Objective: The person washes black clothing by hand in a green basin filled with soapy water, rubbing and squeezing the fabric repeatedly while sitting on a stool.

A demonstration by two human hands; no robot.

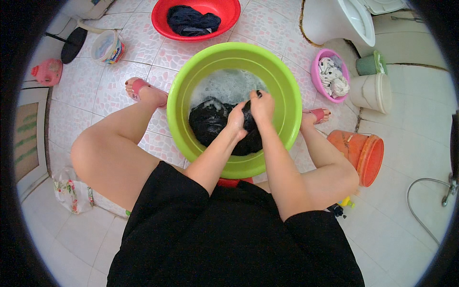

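Observation:
A large lime-green basin stands on the floor between my legs, with sudsy water in it. Dark wet cloth, likely a garment, lies partly in the suds. My left hand is closed on a bunched part of this cloth. Beside it, slightly farther and to the right, my right hand grips the same cloth, and a bit of it pokes out above the fist. Both hands are over the basin's middle, close together. The fingertips are partly hidden in the folds.
Beyond the basin stands a red basin with dark clothing. To the right are a pink basin with light laundry, a white bucket, an orange bucket and a toilet. A plastic tub and pink jug sit left.

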